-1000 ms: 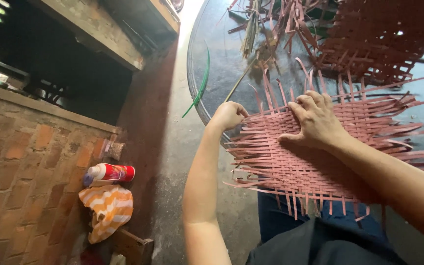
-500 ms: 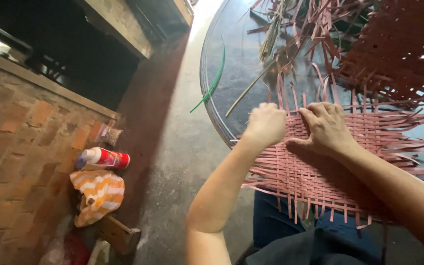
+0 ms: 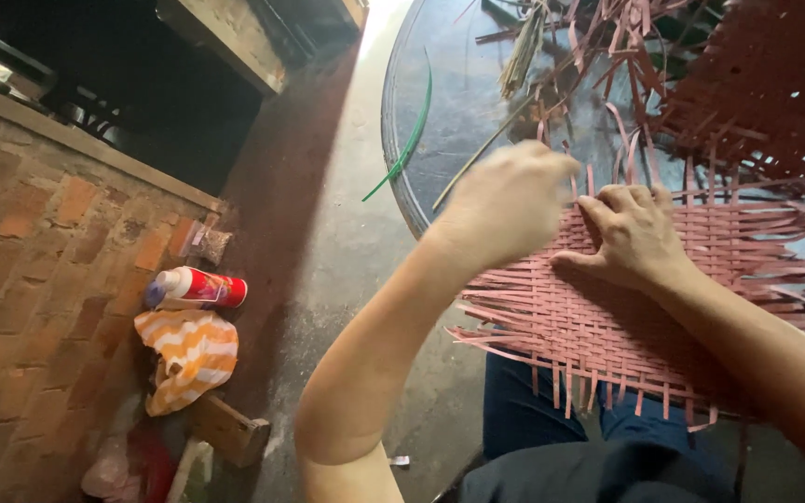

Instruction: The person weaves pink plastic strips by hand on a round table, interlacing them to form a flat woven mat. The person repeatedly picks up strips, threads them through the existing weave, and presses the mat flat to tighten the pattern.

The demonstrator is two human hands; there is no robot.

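Observation:
A half-woven mat of pink strips (image 3: 607,326) lies across my lap and the edge of a round dark table (image 3: 449,84). My right hand (image 3: 635,233) presses down on the mat's far part with bent fingers, their tips on the weave. My left hand (image 3: 505,200) is lifted just above the mat's far left corner. It is blurred, its back faces me, and its curled fingers are hidden. Loose ends of strips stick out all around the mat.
A second woven piece (image 3: 766,93), loose strips (image 3: 552,37) and a green strip (image 3: 412,140) lie on the table. On the concrete floor by a brick wall (image 3: 39,279) are a red-and-white bottle (image 3: 197,289), an orange striped cloth (image 3: 193,354) and a wooden block (image 3: 230,428).
My left hand has lifted off the mat's left edge and moved right toward the far corner. The right hand's fingers have bent. The view has shifted left.

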